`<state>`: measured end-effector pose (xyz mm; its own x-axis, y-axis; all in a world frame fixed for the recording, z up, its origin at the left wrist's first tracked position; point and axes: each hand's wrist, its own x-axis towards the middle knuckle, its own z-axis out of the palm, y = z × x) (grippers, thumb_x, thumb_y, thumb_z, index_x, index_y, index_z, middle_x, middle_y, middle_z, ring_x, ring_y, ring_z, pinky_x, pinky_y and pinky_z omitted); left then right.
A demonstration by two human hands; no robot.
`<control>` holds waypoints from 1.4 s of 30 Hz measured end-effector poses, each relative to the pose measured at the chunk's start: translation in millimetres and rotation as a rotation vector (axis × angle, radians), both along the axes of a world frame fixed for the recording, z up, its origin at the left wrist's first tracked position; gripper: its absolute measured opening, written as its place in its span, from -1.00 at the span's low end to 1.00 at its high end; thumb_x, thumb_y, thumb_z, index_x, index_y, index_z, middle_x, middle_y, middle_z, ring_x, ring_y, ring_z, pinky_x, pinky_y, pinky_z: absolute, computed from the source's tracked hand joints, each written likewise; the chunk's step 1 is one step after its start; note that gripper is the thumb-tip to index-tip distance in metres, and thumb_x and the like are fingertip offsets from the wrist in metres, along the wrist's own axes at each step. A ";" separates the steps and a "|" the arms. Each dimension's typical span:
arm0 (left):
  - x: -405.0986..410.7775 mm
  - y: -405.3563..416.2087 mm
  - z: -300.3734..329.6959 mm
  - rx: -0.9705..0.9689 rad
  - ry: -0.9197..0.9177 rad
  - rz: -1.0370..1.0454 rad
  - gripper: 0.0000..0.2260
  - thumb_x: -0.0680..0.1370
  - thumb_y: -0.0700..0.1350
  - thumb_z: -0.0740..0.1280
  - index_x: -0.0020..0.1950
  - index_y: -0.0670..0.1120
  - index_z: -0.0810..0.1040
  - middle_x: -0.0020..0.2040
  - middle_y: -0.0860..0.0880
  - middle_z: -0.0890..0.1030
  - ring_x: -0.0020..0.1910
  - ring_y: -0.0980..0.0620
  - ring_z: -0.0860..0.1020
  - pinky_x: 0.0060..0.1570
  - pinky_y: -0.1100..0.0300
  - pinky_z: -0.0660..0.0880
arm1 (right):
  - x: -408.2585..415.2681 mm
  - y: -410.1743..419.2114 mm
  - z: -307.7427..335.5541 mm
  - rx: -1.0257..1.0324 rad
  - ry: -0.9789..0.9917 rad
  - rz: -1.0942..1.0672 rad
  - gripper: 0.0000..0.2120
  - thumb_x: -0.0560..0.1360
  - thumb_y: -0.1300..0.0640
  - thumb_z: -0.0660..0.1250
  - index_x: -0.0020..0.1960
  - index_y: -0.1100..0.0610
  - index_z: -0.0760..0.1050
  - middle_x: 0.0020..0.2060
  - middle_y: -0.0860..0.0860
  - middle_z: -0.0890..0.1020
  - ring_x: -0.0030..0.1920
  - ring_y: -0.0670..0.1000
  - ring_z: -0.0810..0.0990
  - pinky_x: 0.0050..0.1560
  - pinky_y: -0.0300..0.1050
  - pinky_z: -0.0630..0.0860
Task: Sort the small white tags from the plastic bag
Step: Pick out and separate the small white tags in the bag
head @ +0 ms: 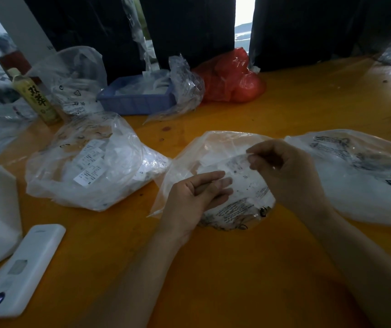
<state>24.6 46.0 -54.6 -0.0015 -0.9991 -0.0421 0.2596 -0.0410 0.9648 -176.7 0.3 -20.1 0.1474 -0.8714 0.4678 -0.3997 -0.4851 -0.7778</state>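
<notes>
A person works at an orange surface. The clear bag of white tags lies at centre. The right hand, at three o'clock of it, pinches the bag's film and lifts it, likely to hold the mouth open. The left hand, at seven o'clock, rests there with straight, relaxed fingers gripping nothing, seemingly ready to reach in. A second tag bag sits at nine o'clock, a blue tray at eleven, perhaps for sorted tags.
</notes>
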 end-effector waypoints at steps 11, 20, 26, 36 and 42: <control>-0.6 -0.6 -1.3 -0.019 0.008 -0.015 -0.82 0.53 -0.11 0.56 0.11 0.06 0.78 0.14 -0.16 0.76 0.16 -0.12 0.73 0.16 0.22 0.63 | 3.0 1.4 -3.2 0.032 -0.112 0.111 -0.79 0.58 0.18 0.41 0.02 -0.15 0.57 -0.11 -0.20 0.69 -0.09 -0.15 0.71 -0.05 -0.29 0.62; -0.4 -1.3 -5.3 -0.084 -0.159 0.032 -0.67 0.57 -0.16 0.47 0.31 -0.23 0.63 0.07 -0.10 0.78 0.14 -0.05 0.74 0.19 0.15 0.64 | 4.7 2.2 -5.9 -0.026 0.039 0.071 -0.85 0.58 0.20 0.41 0.06 -0.03 0.59 -0.17 -0.26 0.65 -0.11 -0.25 0.66 -0.06 -0.42 0.53; -0.3 0.9 -3.0 -0.112 -0.299 0.044 -0.75 0.66 -0.18 0.41 0.33 -0.03 0.65 0.09 -0.02 0.78 0.09 0.03 0.75 0.11 0.20 0.66 | 4.2 1.2 -6.6 -0.021 0.185 0.098 -0.85 0.59 0.19 0.41 0.09 -0.01 0.63 -0.12 -0.28 0.62 -0.01 -0.25 0.61 -0.02 -0.49 0.47; -1.2 2.1 -0.2 -0.033 -0.235 0.063 -0.79 0.64 -0.16 0.43 0.25 0.04 0.69 0.09 0.02 0.77 0.00 -0.01 0.77 -0.03 0.20 0.69 | 8.2 5.6 -9.4 0.018 0.232 0.107 -0.82 0.59 0.12 0.40 0.19 0.00 0.62 -0.09 -0.22 0.64 -0.02 -0.25 0.61 0.00 -0.48 0.48; -0.6 2.6 1.9 -0.028 -0.226 0.058 -0.80 0.65 -0.13 0.43 0.20 0.14 0.71 0.00 0.03 0.79 -0.06 0.01 0.77 -0.07 0.22 0.69 | 10.5 6.2 -10.2 -0.047 0.287 0.181 -0.86 0.55 0.10 0.46 0.10 0.06 0.68 -0.07 -0.12 0.63 -0.12 -0.16 0.62 -0.06 -0.34 0.53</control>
